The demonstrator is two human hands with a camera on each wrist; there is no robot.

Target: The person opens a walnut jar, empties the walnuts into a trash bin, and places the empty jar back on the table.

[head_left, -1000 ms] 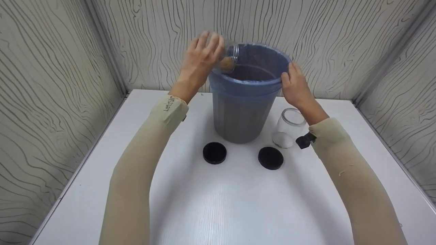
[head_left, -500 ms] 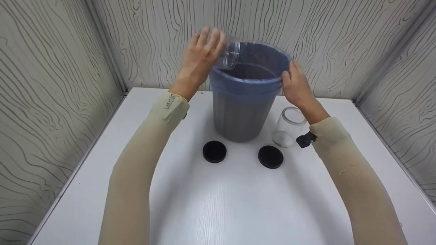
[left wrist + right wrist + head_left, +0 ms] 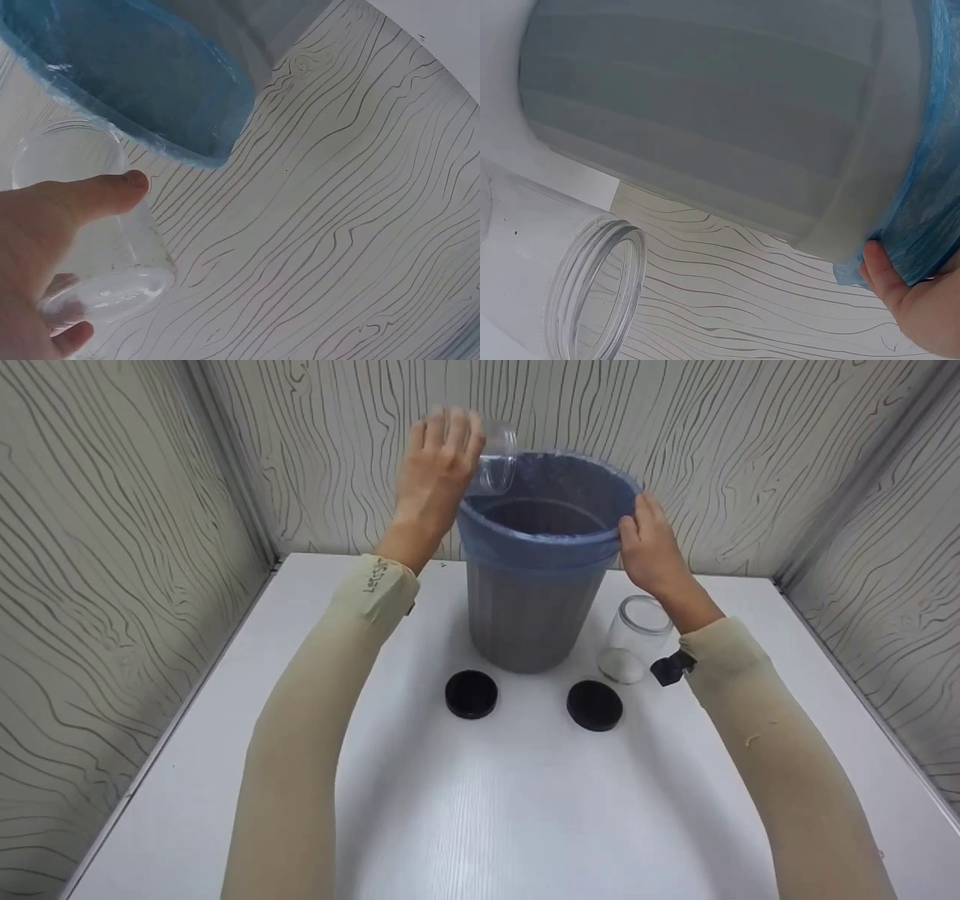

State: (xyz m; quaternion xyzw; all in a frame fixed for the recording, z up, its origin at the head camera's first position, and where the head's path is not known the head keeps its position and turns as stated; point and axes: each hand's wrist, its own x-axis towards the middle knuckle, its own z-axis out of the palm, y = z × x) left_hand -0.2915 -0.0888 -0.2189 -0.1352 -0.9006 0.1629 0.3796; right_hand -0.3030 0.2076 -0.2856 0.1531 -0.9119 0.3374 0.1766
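Left hand (image 3: pixel 439 465) up high, grip wrapped round a clear glass jar (image 3: pixel 493 457), thumb across its side in the left wrist view, fingertips curled under the base. Jar tipped on its side, mouth turned toward the bin (image 3: pixel 536 585), hanging just above and just beside the left part of the rim. Looks clear inside from the head view; nothing to make out in it.

Right hand (image 3: pixel 651 551) over on the bin's right rim, thumb and fingers pinching the blue liner (image 3: pixel 540 551) where it folds over the edge. Right wrist view: thumb pressed against the blue film, grey ribbed wall of the bin filling the picture behind it.

Bin standing upright at the back of the white bench (image 3: pixel 525 810), liner folded down round the top. Second jar (image 3: pixel 634 641) upright and lidless just right of the bin's foot, close under the right forearm, with something pale at its bottom. Two black lids (image 3: pixel 471 694) lying flat in front of the bin, one to the left, the other lid (image 3: pixel 595 706) to the right, well apart from each other and clear of both hands. Wavy-lined wall panels (image 3: pixel 112 547) closing in the bench on three sides.
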